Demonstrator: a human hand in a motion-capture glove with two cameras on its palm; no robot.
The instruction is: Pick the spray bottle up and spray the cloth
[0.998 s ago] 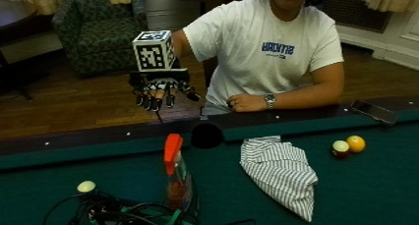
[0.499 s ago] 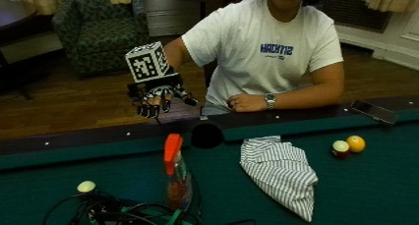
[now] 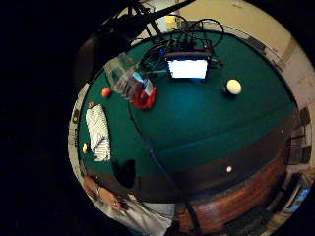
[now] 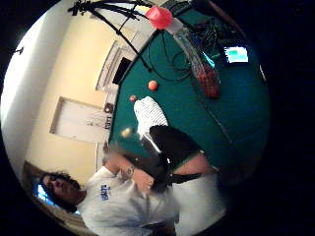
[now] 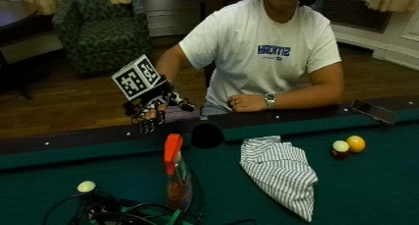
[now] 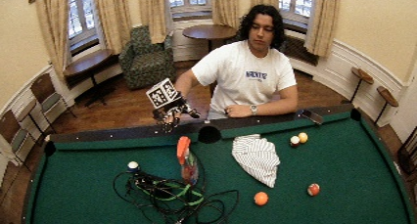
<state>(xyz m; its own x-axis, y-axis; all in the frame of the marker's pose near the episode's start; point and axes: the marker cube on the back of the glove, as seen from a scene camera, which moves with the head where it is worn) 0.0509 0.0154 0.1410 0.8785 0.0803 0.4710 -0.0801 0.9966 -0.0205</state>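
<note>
The spray bottle (image 5: pixel 175 181), clear with an orange trigger head, stands upright on the green felt near the front; it also shows in the wide view (image 6: pixel 188 161) and both palm views (image 3: pixel 129 81) (image 4: pixel 194 56). The striped cloth (image 5: pixel 282 172) lies bunched on the felt to the bottle's right (image 6: pixel 256 158) (image 3: pixel 98 132) (image 4: pixel 150 114). My gloved right hand (image 5: pixel 152 112) hovers over the table's far rail, behind and above the bottle (image 6: pixel 171 114). Its fingers hang down, spread, and hold nothing. The bare left hand (image 5: pixel 245 103) rests on the rail.
A corner of dark pocket (image 5: pixel 207 135) sits in the rail just behind the bottle. A tangle of cables (image 5: pixel 118 212) and a white ball (image 5: pixel 86 186) lie left of the bottle. Two balls (image 5: pixel 347 146) sit right of the cloth. A phone (image 5: pixel 372 111) lies on the rail.
The gloved hand has come down a little toward the rail and tilted, fingers still hanging free. Bottle and cloth have not moved.
</note>
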